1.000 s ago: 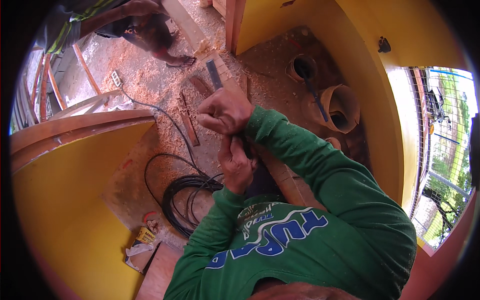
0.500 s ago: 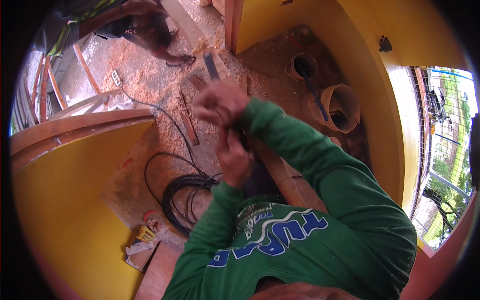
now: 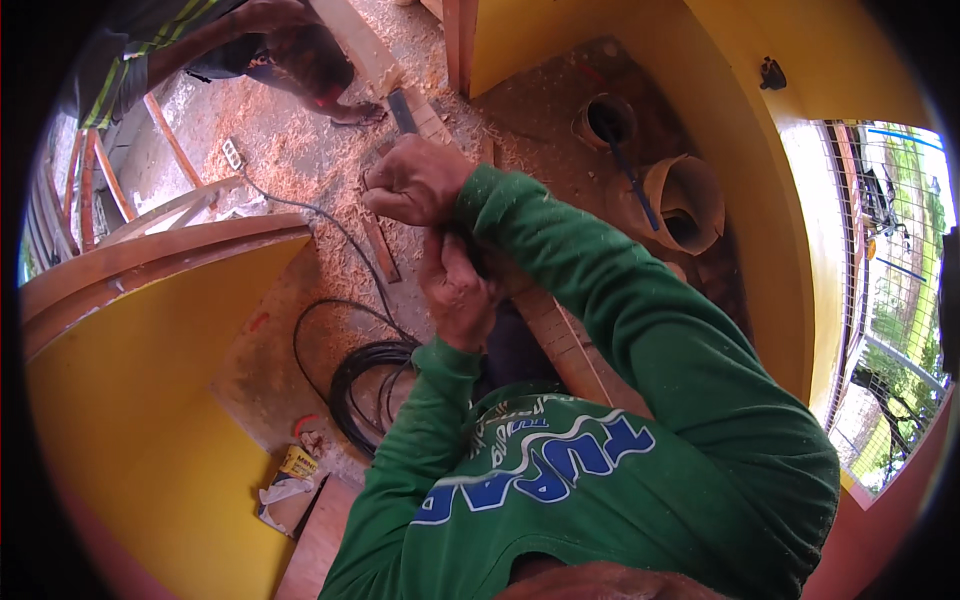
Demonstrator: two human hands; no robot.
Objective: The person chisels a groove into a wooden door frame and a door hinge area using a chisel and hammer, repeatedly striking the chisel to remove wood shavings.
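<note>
My right hand (image 3: 415, 182) is closed in a fist over a dark, narrow, bar-shaped tool (image 3: 402, 112), whose blunt front end shows beyond the knuckles. Beneath the tool runs a long pale wooden board (image 3: 560, 335), which stretches from near my body toward the far left. Just behind the right wrist, my left hand (image 3: 460, 300) has its fingers curled in. What it grips is hidden by the hands and the right sleeve.
Curled wood shavings (image 3: 285, 180) litter the floor. A coiled black cable (image 3: 350, 385) lies at left, near a power strip (image 3: 233, 153). Two buckets (image 3: 690, 205) stand at right. Another person's foot (image 3: 355, 113) is at the far left, beside yellow walls (image 3: 150, 400).
Both hands have shifted slightly, the right one forward and left with the dark tool. Shavings that were bunched at the tool's front end no longer show there.
</note>
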